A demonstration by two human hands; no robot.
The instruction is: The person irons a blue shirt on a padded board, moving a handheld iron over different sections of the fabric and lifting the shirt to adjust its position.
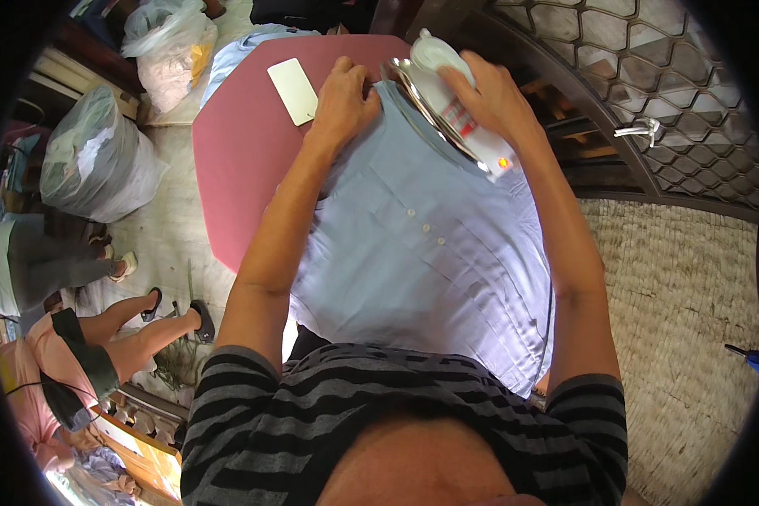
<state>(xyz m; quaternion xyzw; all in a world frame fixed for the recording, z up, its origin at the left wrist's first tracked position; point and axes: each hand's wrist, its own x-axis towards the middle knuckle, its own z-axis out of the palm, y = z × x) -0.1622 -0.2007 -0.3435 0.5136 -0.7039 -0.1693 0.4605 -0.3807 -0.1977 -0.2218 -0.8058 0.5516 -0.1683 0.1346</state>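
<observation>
Shirt (371, 228), pale blue: lay centrally over the pink board (236, 160), presumably spread flat, with three buttons (426, 228) visible. Seemed steadied near twelve o'clock by the curled left hand (343, 99), with any grip impossible to tell; was overlapped at one o'clock by one tilted iron (461, 118), clasped in the right hand (491, 94), apparently for control. Also counted: one white slab (293, 91) at eleven, two plastic bags (101, 160) near ten.

A small garment workshop is suggested, though a home cannot be ruled out: a button-up shirt (413, 228) is draped over a pink-covered counter (236, 143) at eleven o'clock, a clothes iron (460, 122) is held at one, stuffed plastic bags (97, 160) are kept at ten, and a lattice gate (649, 88) is seen at two.
</observation>
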